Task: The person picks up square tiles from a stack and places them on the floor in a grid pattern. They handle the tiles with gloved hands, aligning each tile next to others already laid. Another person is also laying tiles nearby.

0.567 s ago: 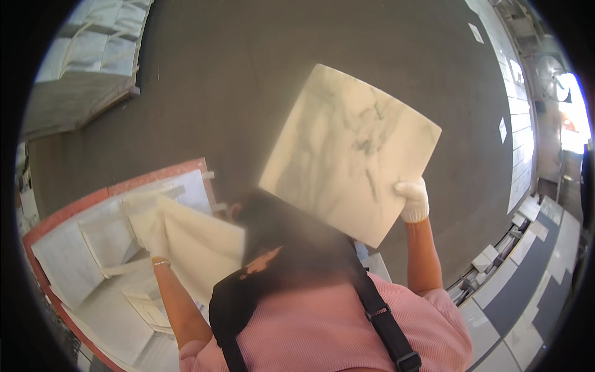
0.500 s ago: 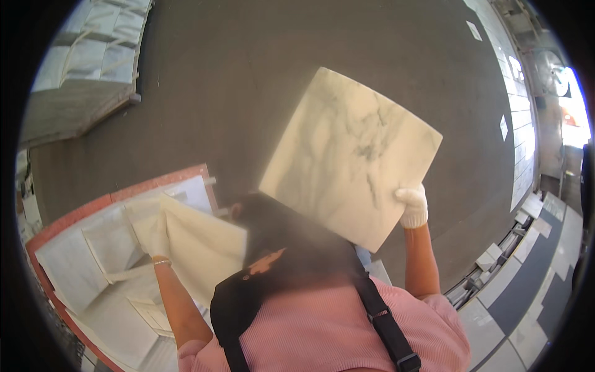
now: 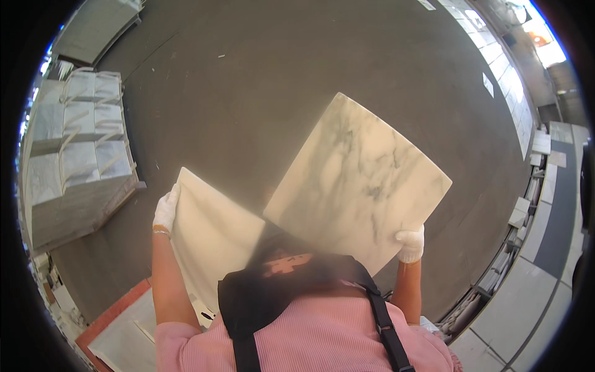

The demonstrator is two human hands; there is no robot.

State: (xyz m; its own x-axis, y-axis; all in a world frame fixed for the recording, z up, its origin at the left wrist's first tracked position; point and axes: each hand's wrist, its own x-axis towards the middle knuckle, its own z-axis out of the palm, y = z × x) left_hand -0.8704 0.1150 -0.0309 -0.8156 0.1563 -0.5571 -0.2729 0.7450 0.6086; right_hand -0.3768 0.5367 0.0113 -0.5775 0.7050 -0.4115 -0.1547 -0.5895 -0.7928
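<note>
Whereas a moment ago the plain tile (image 3: 214,239) lay over the red-edged pallet (image 3: 114,316) at near left, the gloved left hand (image 3: 166,211) now grips it lifted clear. At right, the gloved right hand (image 3: 410,243) clasps the veined marble tile (image 3: 356,183) by its near corner, above the grey floor (image 3: 260,80).

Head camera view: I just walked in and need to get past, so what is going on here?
A person in a pink top and white work gloves is carrying two stone tiles. The right hand grips the lower corner of a grey-veined marble tile; the left hand holds the edge of a plain cream tile. Both tiles are off the dark floor. A strapped stack of slabs stands on the left, and a red-edged crate sits beside the person.
</note>
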